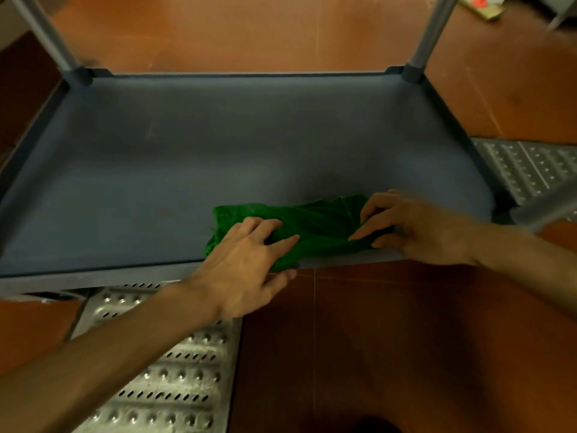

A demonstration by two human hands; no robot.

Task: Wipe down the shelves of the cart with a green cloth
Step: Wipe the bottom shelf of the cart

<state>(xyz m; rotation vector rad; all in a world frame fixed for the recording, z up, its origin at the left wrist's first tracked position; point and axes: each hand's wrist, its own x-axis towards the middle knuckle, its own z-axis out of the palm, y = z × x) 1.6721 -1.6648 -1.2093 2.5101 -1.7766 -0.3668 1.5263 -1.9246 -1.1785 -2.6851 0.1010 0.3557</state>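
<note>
A green cloth [315, 223] lies bunched near the front edge of the cart's grey-blue shelf [218, 145], right of the middle. My left hand [246, 264] rests on the cloth's left end, fingers spread and pressing into the fabric, thumb over the shelf's front lip. My right hand [415, 226] pinches the cloth's right end between thumb and fingers. Both hands touch the cloth on the shelf surface.
Two grey upright posts [427, 35] rise from the shelf's far corners. Perforated metal floor grates [175, 379] lie under the front left and at the right [527, 170]. Reddish-brown floor tiles surround the cart. Some blurred items lie at the top right.
</note>
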